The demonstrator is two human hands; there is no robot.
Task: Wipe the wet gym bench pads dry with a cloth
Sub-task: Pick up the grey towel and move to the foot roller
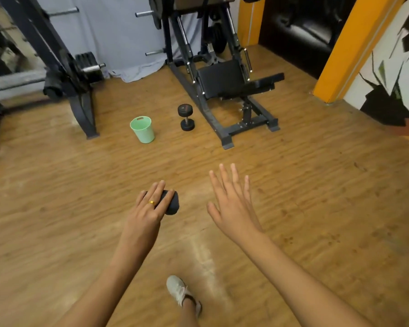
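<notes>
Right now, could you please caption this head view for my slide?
Dark cloth gripped in left hand, right hand open, facing a gym machine, bucket and dumbbell.

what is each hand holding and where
Left hand grips a dark bunched cloth, fingers curled over its top; right hand is open, holding nothing.

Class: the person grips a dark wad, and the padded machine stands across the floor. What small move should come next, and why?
Probably a step forward toward the black seat pad. The left hand grips the dark wad, apparently the cloth, the right hand is open, and the pad lies well beyond both, so wiping cannot start yet.
</notes>
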